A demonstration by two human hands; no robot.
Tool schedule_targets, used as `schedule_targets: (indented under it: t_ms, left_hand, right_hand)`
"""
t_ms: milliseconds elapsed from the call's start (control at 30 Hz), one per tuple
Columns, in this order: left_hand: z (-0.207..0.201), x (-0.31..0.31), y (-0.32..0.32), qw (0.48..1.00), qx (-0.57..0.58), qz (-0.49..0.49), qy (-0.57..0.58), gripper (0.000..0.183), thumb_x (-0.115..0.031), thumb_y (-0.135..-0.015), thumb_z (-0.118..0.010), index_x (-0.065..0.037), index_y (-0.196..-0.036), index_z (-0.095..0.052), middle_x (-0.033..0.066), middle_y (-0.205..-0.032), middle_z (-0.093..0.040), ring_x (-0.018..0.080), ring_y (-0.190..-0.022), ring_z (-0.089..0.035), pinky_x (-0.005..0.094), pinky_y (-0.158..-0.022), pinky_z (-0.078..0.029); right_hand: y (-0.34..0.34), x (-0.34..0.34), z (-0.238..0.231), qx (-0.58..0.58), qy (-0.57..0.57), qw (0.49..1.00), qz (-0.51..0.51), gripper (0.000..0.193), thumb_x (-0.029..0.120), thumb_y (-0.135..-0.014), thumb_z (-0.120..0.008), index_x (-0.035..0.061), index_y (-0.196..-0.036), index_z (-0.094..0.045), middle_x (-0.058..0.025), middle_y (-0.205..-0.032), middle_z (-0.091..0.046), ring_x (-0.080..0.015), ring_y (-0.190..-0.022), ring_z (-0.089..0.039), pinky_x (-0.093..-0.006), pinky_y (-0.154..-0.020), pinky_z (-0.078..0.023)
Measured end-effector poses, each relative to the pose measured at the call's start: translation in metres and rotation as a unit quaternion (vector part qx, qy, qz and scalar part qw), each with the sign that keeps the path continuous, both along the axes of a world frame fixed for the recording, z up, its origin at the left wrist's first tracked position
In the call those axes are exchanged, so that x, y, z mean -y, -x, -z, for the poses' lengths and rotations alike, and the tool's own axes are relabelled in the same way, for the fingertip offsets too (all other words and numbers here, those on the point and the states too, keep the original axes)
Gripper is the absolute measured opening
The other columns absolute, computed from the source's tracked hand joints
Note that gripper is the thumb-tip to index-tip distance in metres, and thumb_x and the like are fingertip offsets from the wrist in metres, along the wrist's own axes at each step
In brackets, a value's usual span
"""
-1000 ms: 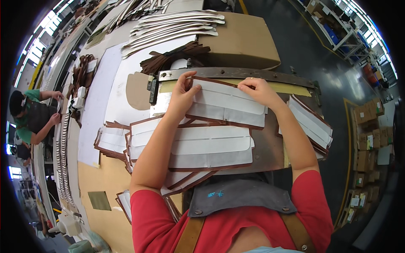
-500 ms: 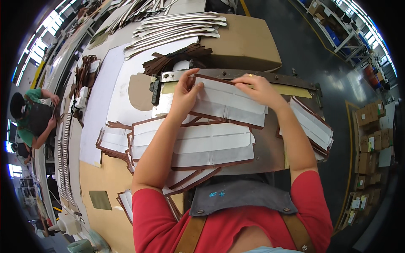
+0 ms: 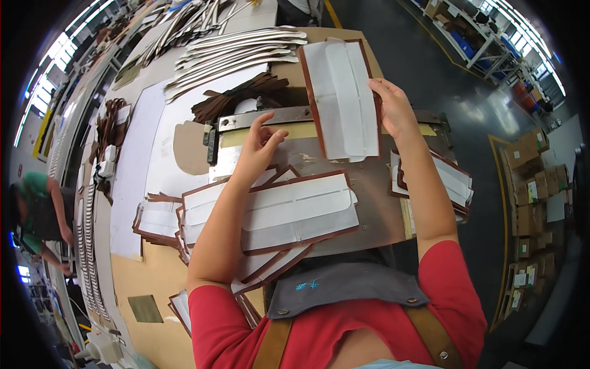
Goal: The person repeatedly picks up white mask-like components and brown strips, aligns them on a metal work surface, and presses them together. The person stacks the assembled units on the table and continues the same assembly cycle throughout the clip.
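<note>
Pinching a white panel with a brown border point(image 3: 344, 98) along its right edge, the right hand point(image 3: 396, 109) has thumb and fingers closed narrowly on it, and the panel stands lengthwise away from the person, in view across the metal bar point(image 3: 289, 115) at the back of a metal plate point(image 3: 375, 206). The left hand point(image 3: 258, 150) is spread, thumb and forefinger wide apart with nothing between them, near the bar's left part. The plate looks dull and scuffed, with a yellow strip point(image 3: 289, 130) in front of the bar. Similar panels lie overlapping in a pile point(image 3: 301, 209) on the plate's left part, under the left forearm in view, and a smaller pile point(image 3: 448, 175) sits at its right edge, partly behind the right forearm. Beyond the bar are a cardboard box point(image 3: 292, 77), a bundle of brown strips point(image 3: 239, 95) and a row of pale strips point(image 3: 239, 52). A white sheet point(image 3: 144, 154) covers part of the table to the left; a small green square point(image 3: 145, 309) lies on its tan part. Grey, shiny floor point(image 3: 452, 107) stretches to the right, past stacked cartons point(image 3: 534, 190) and a shelf point(image 3: 485, 40). At far left, a co-worker in green point(image 3: 37, 209) is blurred.
</note>
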State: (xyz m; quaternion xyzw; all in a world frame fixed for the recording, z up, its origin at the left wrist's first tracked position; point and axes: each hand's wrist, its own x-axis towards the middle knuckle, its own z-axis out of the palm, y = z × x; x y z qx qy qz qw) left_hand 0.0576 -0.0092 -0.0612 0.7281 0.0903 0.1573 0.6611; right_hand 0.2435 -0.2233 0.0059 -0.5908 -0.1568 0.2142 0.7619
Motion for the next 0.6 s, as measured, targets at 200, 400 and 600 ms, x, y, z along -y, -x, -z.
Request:
schedule_targets:
  t_ms: [200, 400, 600]
  left_hand:
    - [0.002, -0.006, -0.003, 0.997, 0.047, -0.059, 0.013, 0.035, -0.015, -0.095, -0.051, -0.003, -0.127, -0.044, 0.0087, -0.098, -0.063, 0.0138, -0.091, -0.057, 0.0274, -0.086, -0.043]
    - [-0.008, -0.010, 0.002, 0.993, 0.066, -0.094, -0.026, 0.033, -0.022, -0.097, -0.046, -0.005, -0.125, -0.047, 0.0081, -0.102, -0.063, 0.0144, -0.095, -0.056, 0.0294, -0.090, -0.041]
    - [-0.005, 0.003, 0.001, 0.995, 0.035, -0.065, -0.071, 0.043, -0.023, -0.095, -0.052, -0.003, -0.131, -0.041, 0.0156, -0.118, -0.057, 0.0215, -0.108, -0.054, 0.0345, -0.093, -0.041]
  right_hand:
    - [0.015, -0.001, 0.004, -0.089, -0.133, 0.987, 0.024, 0.012, 0.014, -0.092, -0.052, 0.0029, -0.096, -0.054, -0.0075, -0.095, -0.060, -0.0163, -0.085, -0.059, -0.0348, -0.077, -0.051]
    - [0.048, -0.002, 0.017, -0.118, -0.112, 0.986, -0.039, 0.015, 0.012, -0.094, -0.046, 0.0023, -0.105, -0.048, -0.0112, -0.106, -0.057, -0.0217, -0.096, -0.059, -0.0392, -0.082, -0.050]
    - [0.060, -0.003, 0.017, -0.119, -0.106, 0.987, -0.030, 0.017, 0.014, -0.095, -0.046, 0.0040, -0.110, -0.046, -0.0102, -0.112, -0.056, -0.0202, -0.099, -0.058, -0.0402, -0.083, -0.049]
